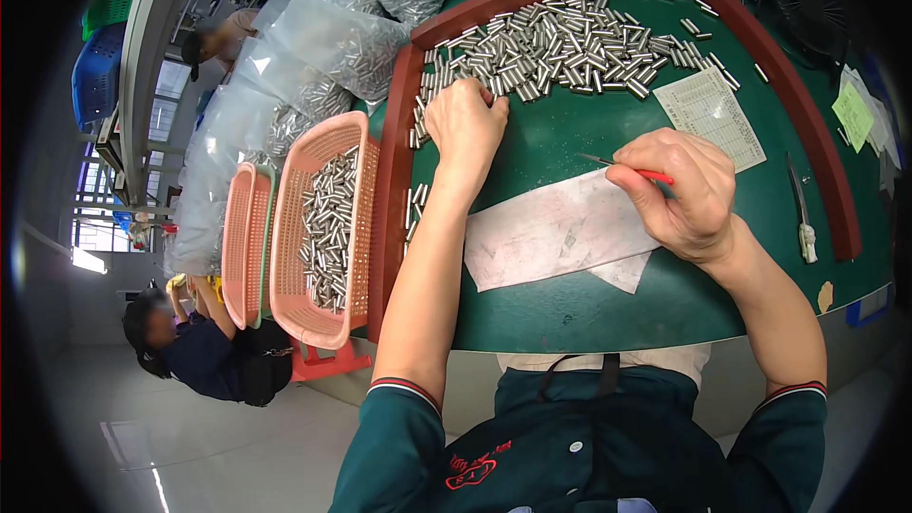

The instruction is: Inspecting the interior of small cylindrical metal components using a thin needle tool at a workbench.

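A large heap of small silver metal cylinders [560, 43] lies on the green tabletop [551, 128], spread toward the far side. At the heap's near left edge is my left hand [464, 123], its fingers curled closed. Whatever they may hold is hidden. My right hand [686, 192] grips a slim tool with a red handle [655, 176], and its thin pointed metal tip sticks out to the left. Beneath that tip lies a folded, smudged whitish cloth [551, 233]. Just beyond the right hand is a printed paper sheet [712, 117].
A red-brown raised border [836, 180] frames the work surface. To the left stand a pink basket [285, 256] of cylinders, another pink basket [242, 247] and filled plastic bags [332, 38]. Tweezers [803, 214] lie at right, near a black fan [807, 5]. Another person [204, 351] is at left.
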{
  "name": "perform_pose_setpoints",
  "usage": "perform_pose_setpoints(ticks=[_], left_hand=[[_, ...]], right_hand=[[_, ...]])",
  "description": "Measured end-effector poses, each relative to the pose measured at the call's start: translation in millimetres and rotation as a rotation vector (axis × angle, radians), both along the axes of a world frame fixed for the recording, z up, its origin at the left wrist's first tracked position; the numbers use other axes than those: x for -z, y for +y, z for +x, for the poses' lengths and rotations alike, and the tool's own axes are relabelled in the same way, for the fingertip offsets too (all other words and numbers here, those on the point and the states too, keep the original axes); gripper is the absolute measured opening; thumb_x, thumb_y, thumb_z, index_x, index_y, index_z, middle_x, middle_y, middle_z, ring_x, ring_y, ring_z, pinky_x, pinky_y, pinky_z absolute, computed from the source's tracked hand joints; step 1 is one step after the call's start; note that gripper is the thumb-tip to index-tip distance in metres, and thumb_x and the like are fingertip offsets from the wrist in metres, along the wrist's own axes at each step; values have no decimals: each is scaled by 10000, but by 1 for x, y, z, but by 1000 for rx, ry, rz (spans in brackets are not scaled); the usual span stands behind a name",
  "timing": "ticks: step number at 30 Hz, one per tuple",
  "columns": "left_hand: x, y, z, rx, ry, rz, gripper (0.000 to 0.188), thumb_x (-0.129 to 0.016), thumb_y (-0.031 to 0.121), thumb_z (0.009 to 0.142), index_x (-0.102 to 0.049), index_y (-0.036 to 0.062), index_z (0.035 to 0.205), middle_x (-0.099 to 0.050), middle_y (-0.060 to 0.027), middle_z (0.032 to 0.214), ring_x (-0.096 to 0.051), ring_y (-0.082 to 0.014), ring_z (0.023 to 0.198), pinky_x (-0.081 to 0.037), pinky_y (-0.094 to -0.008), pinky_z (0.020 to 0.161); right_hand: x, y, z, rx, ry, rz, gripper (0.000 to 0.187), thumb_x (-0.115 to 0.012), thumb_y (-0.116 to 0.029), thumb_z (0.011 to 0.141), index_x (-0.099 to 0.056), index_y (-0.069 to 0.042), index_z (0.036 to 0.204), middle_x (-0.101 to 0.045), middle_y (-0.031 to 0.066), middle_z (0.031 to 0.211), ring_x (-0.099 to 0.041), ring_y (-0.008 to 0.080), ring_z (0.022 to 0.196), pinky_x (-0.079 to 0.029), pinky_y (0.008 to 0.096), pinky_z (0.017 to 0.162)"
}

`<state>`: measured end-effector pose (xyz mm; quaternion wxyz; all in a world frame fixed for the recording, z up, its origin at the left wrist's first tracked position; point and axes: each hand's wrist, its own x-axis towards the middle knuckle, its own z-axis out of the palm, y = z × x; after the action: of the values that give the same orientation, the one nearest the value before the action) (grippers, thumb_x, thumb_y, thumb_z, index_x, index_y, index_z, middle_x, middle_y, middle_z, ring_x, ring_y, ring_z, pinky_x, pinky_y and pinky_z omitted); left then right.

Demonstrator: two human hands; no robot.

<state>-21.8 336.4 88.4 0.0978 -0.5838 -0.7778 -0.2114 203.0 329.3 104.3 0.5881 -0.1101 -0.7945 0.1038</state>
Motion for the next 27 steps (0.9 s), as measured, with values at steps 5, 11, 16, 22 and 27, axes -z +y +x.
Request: perform_pose_setpoints(ticks=[5,11,16,22,27], left_hand=[[-8,-4,0,92,-108,54,165,-689,171,630,-618,22,631,-586,-154,599,-584,-321,597,-460,-392,579],[-19,-32,1,389,-1465,-48,163,-583,135,843,-573,12,949,-593,-42,816,-525,-71,698,-415,-184,626],[-7,-46,10,345,-1726,-22,208,-578,106,842,-565,7,1024,-589,-57,834,-530,-87,722,-438,-194,663],[-7,-52,15,302,-1652,25,124,-603,72,817,-575,24,928,-563,-10,822,-499,-70,698,-414,-200,635],[-8,-51,22,289,-1594,6,122,-608,50,809,-584,8,921,-581,-12,804,-519,-63,703,-422,-195,644]], right_hand=[[0,0,2,6,-28,-2,226,-714,-23,649,-497,-22,711,-545,67,593,-530,204,474,-407,270,410],[-3,-1,4,21,22,-22,216,-710,-20,661,-504,-13,725,-561,79,613,-562,215,506,-426,262,426],[1,-1,0,1,88,-133,210,-695,-14,689,-526,5,812,-593,94,674,-588,211,545,-449,255,451],[-4,-4,-4,-39,78,-124,210,-667,-28,729,-518,2,873,-607,111,707,-606,219,582,-470,256,472],[-4,-5,-8,-84,65,-114,194,-656,-43,744,-516,-17,876,-611,122,733,-616,231,608,-490,273,495]])
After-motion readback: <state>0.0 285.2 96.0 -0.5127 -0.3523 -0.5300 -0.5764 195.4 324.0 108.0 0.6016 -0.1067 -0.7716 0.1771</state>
